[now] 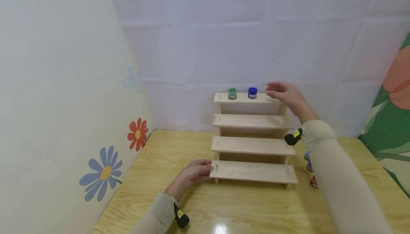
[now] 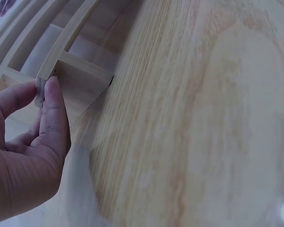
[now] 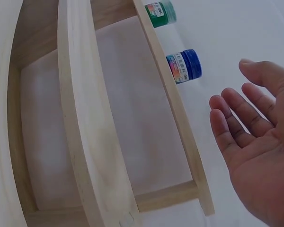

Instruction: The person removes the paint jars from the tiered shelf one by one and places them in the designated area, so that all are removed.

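A stepped wooden rack (image 1: 253, 146) with several shelves stands on the table. On its top shelf are a green-lidded paint jar (image 1: 232, 93) and, to the right of it, a blue paint jar (image 1: 252, 93). My left hand (image 2: 33, 142) pinches the left end of the lowest shelf between thumb and fingers. Above the right end of the top shelf, my right hand (image 1: 285, 93) is raised with nothing in it. In the right wrist view its fingers are relaxed and apart from the blue jar (image 3: 184, 66).
Right of the rack, partly hidden behind my right forearm, stand several more jars, among them a red one (image 1: 314, 182). A white cloth (image 1: 192, 48) hangs behind the table (image 1: 243, 205). Flower-printed panels close off the left and right sides.
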{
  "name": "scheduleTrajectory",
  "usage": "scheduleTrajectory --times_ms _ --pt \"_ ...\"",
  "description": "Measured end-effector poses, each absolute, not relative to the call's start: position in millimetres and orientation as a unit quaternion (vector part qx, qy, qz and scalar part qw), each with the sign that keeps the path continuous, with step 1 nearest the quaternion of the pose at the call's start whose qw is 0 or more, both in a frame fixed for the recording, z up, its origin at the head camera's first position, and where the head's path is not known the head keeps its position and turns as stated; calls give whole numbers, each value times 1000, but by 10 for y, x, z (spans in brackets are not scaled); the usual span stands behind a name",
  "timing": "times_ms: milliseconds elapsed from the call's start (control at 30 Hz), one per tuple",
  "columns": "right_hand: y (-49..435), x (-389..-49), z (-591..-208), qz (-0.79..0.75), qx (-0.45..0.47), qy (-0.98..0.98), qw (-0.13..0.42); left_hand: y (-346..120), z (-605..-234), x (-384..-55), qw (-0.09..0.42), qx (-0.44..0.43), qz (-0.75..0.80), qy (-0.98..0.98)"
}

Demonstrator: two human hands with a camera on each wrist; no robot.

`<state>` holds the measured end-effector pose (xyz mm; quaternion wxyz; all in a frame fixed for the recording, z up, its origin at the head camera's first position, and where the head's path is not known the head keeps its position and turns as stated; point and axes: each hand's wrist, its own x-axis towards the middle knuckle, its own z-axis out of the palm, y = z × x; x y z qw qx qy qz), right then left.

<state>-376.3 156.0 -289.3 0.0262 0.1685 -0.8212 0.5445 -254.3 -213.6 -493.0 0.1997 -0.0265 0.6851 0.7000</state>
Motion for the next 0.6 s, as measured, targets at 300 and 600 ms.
scheduleTrajectory --times_ms 300,600 --pt "1352 -3909 -2863 535 163 -828 14 -2123 -4899 -2528 201 -26 701 684" --pt "1205 -4016 -2865 505 151 -850 12 -2107 -4873 -2496 205 -29 692 691"
